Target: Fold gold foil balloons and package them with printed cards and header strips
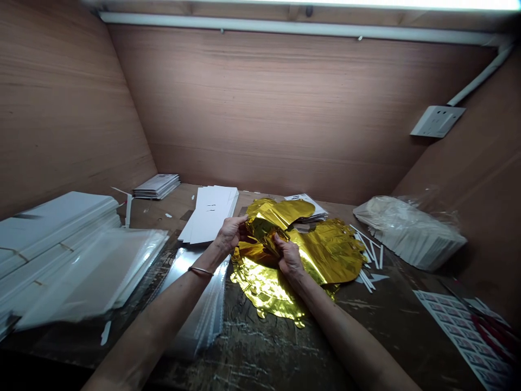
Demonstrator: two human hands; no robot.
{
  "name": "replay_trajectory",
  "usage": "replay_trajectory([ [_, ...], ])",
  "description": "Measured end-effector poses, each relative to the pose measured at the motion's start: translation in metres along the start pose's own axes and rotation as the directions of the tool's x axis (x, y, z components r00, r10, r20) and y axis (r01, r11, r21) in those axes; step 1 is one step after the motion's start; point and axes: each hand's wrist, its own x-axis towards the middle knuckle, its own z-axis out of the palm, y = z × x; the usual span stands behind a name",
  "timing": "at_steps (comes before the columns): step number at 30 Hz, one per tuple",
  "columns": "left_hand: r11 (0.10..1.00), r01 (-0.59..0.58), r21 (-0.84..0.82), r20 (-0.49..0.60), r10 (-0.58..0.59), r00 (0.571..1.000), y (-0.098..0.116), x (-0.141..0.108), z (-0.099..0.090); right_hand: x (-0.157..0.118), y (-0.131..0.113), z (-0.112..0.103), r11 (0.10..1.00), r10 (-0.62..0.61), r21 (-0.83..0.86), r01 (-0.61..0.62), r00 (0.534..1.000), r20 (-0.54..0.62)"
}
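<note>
gold foil (266, 225) lies in a loose, crumpled mass near the middle of the bench (260, 347), spreading over the dark, scuffed top; the scalloped outline suggests flat foil balloons, but the folds make that uncertain. left hand (231, 233) and right hand (288, 258) are both closed on a gathered fold of it, close together, with the foil bunched between them. thin bangle (200, 271) on the left wrist. white cards (209, 214) sit in a stack just beyond the left hand, toward the far edge. clear plastic sleeves (97, 271) and white stacks cover the left edge of the bench. thin white sticks (368, 255) lie against the right side of the foil, a plastic bag of white items (407, 233) sits further right, and a printed sheet (456, 331) lies at the near right corner. risk assessment: the film appears thin, so a hard pinch could leave lasting creases or tear a scalloped edge. the scratched bench top or the stick ends could snag or puncture it if it is dragged. its slippery mass could also sweep the loose sticks or nudge the card stack out of line.
</note>
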Motion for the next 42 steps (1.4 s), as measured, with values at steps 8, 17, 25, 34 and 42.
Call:
replay_trajectory([
  [8,0.996,-0.08,0.041,-0.003,0.08,0.997,-0.004,-0.002,0.0,-0.003,0.0,0.003,1.0,0.012,-0.025,-0.012,1.0,0.0],
  [17,0.984,-0.179,-0.015,-0.093,0.177,0.98,-0.009,-0.004,0.004,-0.002,0.002,0.004,0.998,-0.045,-0.052,0.045,0.999,0.013],
  [25,0.967,-0.247,0.066,-0.267,0.256,0.929,-0.007,-0.017,0.0,-0.005,-0.022,-0.004,0.546,-0.451,-0.556,0.627,0.779,0.435],
  [34,0.989,0.065,-0.133,-0.1,-0.078,0.992,-0.043,-0.032,0.006,-0.019,-0.024,-0.021,-0.517,-0.03,-0.265,0.814,0.292,0.956],
  [42,0.986,-0.016,-0.165,-0.164,-0.011,0.986,-0.058,-0.02,0.014,-0.025,-0.02,-0.029,-0.516,0.08,-0.15,0.843,0.221,0.972],
])
